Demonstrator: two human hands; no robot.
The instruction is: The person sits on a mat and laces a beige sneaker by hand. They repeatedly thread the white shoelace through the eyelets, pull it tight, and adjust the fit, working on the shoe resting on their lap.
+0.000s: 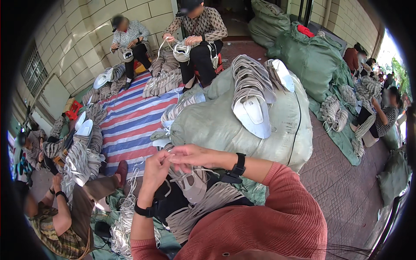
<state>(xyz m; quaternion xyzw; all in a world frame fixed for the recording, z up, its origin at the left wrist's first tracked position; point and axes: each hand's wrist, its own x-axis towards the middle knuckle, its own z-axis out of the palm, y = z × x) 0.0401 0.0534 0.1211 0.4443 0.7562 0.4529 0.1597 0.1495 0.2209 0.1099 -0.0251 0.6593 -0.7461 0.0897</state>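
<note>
Room is tight: a stuffed green sack [242, 125] rises just beyond both hands, topped with bundled soles [253, 93], and a striped mat [130, 121] runs away to the left toward seated workers. Left hand [157, 171] has its fingers [164, 159] curled together, pinching a pale strap [171, 173] (thin, hard to trace). Right hand [190, 156] reaches across, fingers [175, 151] pressed close and meeting the left at the same strap. Below them a pale sandal piece [193, 184] lies on the lap among loose grey straps [203, 208].
</note>
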